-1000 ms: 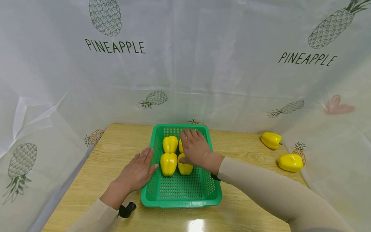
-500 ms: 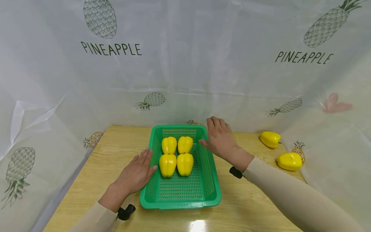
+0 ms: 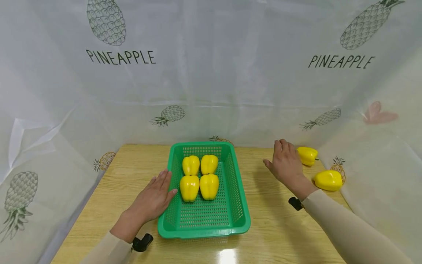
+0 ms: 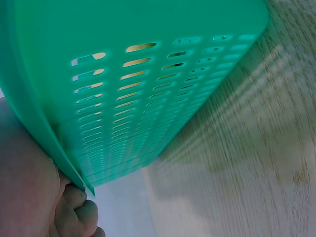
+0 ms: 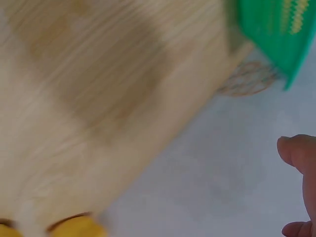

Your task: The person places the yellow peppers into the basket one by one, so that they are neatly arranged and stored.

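Several yellow bell peppers [image 3: 209,186] stand in two rows inside a green plastic basket [image 3: 204,233]. My left hand [image 3: 152,200] rests on the basket's left rim with its fingers stretched out; the left wrist view shows the perforated outer wall [image 4: 123,24] beside it. Over the table right of the basket, my right hand [image 3: 286,164] holds nothing, its thumb spread from the fingers. Just beyond that hand lies a yellow bell pepper [image 3: 308,156], partly hidden by it. Nearer the right edge, another bell pepper [image 3: 328,180] lies on its side.
The wooden table [image 3: 263,223] meets a pale curtain [image 3: 224,84] printed with pineapples at the back and sides. Black wrist cameras [image 3: 143,242] hang under both wrists.
My right hand has left the peppers in the basket and moved right, toward the two peppers on the table. The left hand has stayed at the rim.
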`<action>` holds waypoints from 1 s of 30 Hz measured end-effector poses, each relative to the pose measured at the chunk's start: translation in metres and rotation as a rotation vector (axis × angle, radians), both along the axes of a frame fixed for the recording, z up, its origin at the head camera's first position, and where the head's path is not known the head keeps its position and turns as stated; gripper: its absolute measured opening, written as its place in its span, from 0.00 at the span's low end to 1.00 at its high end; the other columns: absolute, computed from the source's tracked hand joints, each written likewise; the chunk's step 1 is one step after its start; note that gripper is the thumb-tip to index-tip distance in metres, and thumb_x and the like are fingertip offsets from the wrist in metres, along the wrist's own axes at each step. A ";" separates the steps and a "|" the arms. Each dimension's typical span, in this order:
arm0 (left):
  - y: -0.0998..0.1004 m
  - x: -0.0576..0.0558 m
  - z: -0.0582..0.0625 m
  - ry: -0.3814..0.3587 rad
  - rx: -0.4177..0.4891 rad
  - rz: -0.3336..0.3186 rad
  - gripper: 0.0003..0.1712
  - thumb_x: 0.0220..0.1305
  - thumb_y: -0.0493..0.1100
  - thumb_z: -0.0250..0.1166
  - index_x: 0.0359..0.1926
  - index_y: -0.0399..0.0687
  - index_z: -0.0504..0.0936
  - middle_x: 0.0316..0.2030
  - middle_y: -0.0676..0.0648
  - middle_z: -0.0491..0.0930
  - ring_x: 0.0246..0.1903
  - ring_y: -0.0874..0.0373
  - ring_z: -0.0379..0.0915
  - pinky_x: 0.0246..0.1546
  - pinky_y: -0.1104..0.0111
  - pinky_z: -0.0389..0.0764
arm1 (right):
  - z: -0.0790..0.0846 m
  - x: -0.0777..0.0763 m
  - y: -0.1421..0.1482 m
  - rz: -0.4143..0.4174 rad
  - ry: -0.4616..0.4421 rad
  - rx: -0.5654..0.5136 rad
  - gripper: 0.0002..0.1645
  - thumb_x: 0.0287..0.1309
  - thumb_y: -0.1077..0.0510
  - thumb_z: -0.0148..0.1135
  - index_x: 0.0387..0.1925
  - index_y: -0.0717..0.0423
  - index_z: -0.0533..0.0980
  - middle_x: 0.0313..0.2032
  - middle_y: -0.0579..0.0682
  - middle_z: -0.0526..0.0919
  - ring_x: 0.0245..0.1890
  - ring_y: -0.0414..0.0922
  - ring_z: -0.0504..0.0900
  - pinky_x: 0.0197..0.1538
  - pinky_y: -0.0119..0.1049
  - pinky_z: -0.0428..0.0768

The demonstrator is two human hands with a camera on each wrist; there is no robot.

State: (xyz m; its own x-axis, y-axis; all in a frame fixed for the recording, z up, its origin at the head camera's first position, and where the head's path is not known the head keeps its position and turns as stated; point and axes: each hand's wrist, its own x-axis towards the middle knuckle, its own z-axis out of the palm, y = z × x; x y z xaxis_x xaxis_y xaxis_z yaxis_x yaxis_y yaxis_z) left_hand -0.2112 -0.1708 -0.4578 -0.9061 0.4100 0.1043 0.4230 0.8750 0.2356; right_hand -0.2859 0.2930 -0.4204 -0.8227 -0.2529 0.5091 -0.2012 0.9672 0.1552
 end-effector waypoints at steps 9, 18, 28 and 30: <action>0.000 -0.001 -0.001 -0.004 -0.003 0.000 0.40 0.84 0.52 0.52 0.80 0.26 0.56 0.80 0.28 0.55 0.80 0.33 0.53 0.78 0.40 0.59 | -0.028 0.004 0.063 -0.199 -0.115 -0.089 0.43 0.61 0.44 0.76 0.50 0.75 0.63 0.49 0.74 0.68 0.48 0.72 0.71 0.52 0.66 0.75; 0.001 -0.003 -0.003 -0.005 0.000 0.009 0.40 0.84 0.53 0.53 0.80 0.27 0.55 0.80 0.29 0.54 0.80 0.34 0.52 0.78 0.40 0.59 | -0.049 0.013 0.118 -0.316 -0.235 -0.117 0.47 0.65 0.44 0.72 0.55 0.81 0.58 0.46 0.78 0.63 0.46 0.75 0.65 0.49 0.71 0.70; 0.002 -0.004 -0.003 -0.020 -0.003 0.014 0.41 0.84 0.53 0.52 0.80 0.27 0.54 0.81 0.29 0.53 0.81 0.34 0.51 0.79 0.40 0.58 | -0.065 0.028 0.158 -0.429 -0.330 -0.195 0.54 0.67 0.39 0.68 0.55 0.87 0.54 0.49 0.87 0.61 0.51 0.80 0.60 0.50 0.77 0.65; 0.002 -0.004 -0.003 -0.017 -0.005 0.013 0.41 0.84 0.53 0.52 0.80 0.27 0.54 0.81 0.29 0.53 0.80 0.34 0.51 0.79 0.40 0.58 | -0.068 0.030 0.164 -0.449 -0.353 -0.194 0.58 0.68 0.38 0.67 0.60 0.90 0.52 0.52 0.89 0.60 0.52 0.80 0.60 0.50 0.77 0.65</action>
State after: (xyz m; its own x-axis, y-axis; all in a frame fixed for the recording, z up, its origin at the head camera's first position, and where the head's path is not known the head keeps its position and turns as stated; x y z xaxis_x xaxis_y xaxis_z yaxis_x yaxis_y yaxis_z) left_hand -0.2151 -0.1688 -0.4608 -0.9131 0.3983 0.0871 0.4073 0.8816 0.2385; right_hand -0.2555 0.4565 -0.4880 -0.9553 0.2288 0.1874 0.2264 0.9734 -0.0342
